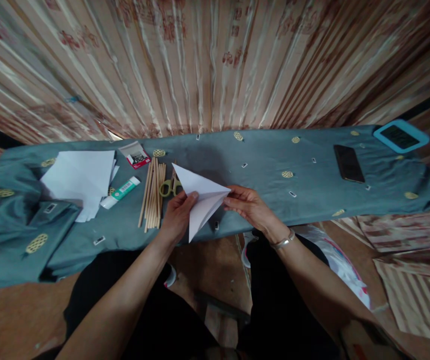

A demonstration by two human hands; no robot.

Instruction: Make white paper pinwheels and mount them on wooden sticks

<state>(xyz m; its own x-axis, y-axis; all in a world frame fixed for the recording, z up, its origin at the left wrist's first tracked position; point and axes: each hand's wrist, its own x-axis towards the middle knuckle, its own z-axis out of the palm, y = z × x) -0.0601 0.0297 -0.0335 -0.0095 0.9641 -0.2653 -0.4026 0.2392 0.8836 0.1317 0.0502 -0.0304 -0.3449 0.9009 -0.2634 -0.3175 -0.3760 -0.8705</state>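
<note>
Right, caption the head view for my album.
Left hand and right hand holding folded white paper over a pineapple-patterned cloth, near a bunch of wooden sticks and scissors.

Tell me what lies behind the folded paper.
Past the folded paper, blue-green cloth shows. Scissors peek out at the paper's left side, partly covered. Whatever else the paper directly covers cannot be seen.

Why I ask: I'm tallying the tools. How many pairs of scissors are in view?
1: the green-handled scissors lie on the cloth between the wooden sticks and the folded paper. Any others behind the paper would be hidden.
</note>
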